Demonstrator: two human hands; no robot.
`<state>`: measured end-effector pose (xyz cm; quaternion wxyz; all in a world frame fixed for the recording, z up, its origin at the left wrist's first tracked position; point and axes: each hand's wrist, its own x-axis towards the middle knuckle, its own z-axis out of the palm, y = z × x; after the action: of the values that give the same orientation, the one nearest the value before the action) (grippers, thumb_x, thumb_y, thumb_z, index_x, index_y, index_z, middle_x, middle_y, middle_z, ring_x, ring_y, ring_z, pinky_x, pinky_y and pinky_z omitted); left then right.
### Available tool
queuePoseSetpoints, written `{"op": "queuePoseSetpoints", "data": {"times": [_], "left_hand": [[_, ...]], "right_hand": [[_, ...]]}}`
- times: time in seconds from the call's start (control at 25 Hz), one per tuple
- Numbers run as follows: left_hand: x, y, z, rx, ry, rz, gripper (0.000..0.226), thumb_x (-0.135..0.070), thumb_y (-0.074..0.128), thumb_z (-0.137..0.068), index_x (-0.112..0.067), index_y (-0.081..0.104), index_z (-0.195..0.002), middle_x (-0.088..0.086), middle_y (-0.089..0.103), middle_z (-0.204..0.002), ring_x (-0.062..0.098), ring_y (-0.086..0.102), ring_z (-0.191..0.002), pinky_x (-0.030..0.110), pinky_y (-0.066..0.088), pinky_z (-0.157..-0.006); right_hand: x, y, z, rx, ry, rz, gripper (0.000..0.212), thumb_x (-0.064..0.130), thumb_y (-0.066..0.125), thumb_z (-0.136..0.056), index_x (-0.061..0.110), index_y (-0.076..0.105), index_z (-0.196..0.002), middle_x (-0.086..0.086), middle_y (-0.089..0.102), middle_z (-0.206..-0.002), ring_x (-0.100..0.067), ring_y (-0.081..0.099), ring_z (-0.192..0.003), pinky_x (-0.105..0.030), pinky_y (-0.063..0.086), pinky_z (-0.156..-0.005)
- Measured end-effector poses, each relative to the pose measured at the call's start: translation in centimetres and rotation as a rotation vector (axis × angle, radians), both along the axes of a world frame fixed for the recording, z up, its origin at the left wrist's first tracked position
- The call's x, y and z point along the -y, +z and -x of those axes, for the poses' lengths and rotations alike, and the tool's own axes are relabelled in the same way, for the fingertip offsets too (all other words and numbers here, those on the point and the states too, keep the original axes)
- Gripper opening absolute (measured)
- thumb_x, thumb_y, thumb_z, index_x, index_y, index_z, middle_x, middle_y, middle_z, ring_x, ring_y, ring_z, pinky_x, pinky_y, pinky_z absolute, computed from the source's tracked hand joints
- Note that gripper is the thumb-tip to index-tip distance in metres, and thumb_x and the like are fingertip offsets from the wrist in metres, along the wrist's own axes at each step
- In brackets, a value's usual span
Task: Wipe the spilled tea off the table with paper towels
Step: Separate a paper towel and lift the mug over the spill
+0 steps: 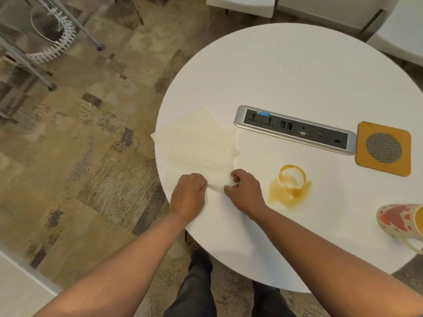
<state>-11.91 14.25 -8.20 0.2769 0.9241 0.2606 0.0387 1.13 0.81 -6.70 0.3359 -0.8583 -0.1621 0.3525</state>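
Several paper towels [196, 145] lie spread and overlapping at the left edge of the round white table [297, 76], one corner poking out past the rim on the far left. I have both hands on their near edge: my left hand [188, 194] is curled into a fist with a fold of towel pinched in it, and my right hand [243, 191] sits just beside it, fingers bent and closed on the same edge, so the paper bunches up between the two. The spilled tea [289, 187] is just to the right of my right hand, an amber puddle with a ring-shaped mark at its far side; the towels are not touching it. Nearer and further right, at the frame's edge, a mug [399, 221] with a red pattern lies tipped on its side on the table, its mouth facing right and partly cut off from my view. Beyond the puddle, a grey power and data socket strip [295, 130] runs across the middle of the table, and just to its right rests a square orange coaster [383, 148] with a round grey mesh centre. Below the near edge of the table I can see my dark trouser legs [196, 284] over patterned brown carpet [91, 133], with metal chair legs [75, 26] at far left.
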Motion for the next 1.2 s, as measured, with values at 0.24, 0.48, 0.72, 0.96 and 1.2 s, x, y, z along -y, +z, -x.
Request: {"op": "queuePoseSetpoints", "data": {"times": [0.24, 0.48, 0.72, 0.96, 1.2], "left_hand": [[-0.5, 4.3, -1.6, 0.147, 0.122, -0.083, 0.012, -0.015, 0.052, -0.099, -0.008, 0.062, -0.103, 0.008, 0.066, -0.084, 0.030, 0.060, -0.076, 0.043, 0.049, -0.062], [-1.6, 10.8, -3.8, 0.188, 0.192, -0.023, 0.007, -0.026, 0.042, -0.093, -0.023, 0.046, -0.090, -0.009, 0.046, -0.058, 0.021, 0.046, -0.049, 0.032, 0.028, -0.048], [-3.1, 16.4, -6.7, 0.315, 0.231, 0.993, 0.025, -0.021, 0.043, -0.085, -0.007, 0.062, -0.096, 0.008, 0.057, -0.092, 0.021, 0.054, -0.085, 0.039, 0.042, -0.075], [-0.7, 17.1, -8.6, 0.256, 0.299, 1.693, 0.048, -0.023, 0.050, -0.079, -0.006, 0.062, -0.123, 0.010, 0.068, -0.112, 0.028, 0.067, -0.101, 0.042, 0.050, -0.098], [2.9, 15.6, -10.8, 0.076, 0.281, 1.610, 0.044, -0.023, 0.050, -0.084, -0.005, 0.067, -0.120, 0.013, 0.069, -0.111, 0.030, 0.068, -0.099, 0.041, 0.054, -0.092]], "right_hand": [[0.8, 0.9, -0.6, -0.252, -0.244, -0.176, 0.052, 0.025, 0.051, -0.082, 0.034, 0.043, -0.132, 0.003, 0.061, -0.109, -0.018, 0.061, -0.101, -0.031, 0.050, -0.076], [0.6, 1.9, -1.5, -0.425, -0.263, -0.283, 0.067, 0.021, 0.063, -0.080, 0.030, 0.040, -0.142, 0.005, 0.058, -0.123, -0.022, 0.060, -0.115, -0.043, 0.052, -0.098], [2.4, 5.5, -4.3, -0.632, -0.371, -0.553, 0.092, 0.027, 0.076, -0.073, 0.025, 0.030, -0.152, 0.002, 0.043, -0.149, -0.013, 0.048, -0.131, -0.035, 0.034, -0.112], [7.5, 9.5, -7.3, -0.919, -0.331, -0.706, 0.088, 0.045, 0.083, -0.067, 0.027, 0.046, -0.144, -0.004, 0.057, -0.143, -0.025, 0.055, -0.128, -0.052, 0.033, -0.113], [10.8, 9.6, -6.8, -0.931, -0.461, -0.823, 0.067, 0.023, 0.078, -0.080, 0.007, 0.052, -0.140, -0.017, 0.054, -0.143, -0.034, 0.050, -0.132, -0.057, 0.034, -0.114]]}}
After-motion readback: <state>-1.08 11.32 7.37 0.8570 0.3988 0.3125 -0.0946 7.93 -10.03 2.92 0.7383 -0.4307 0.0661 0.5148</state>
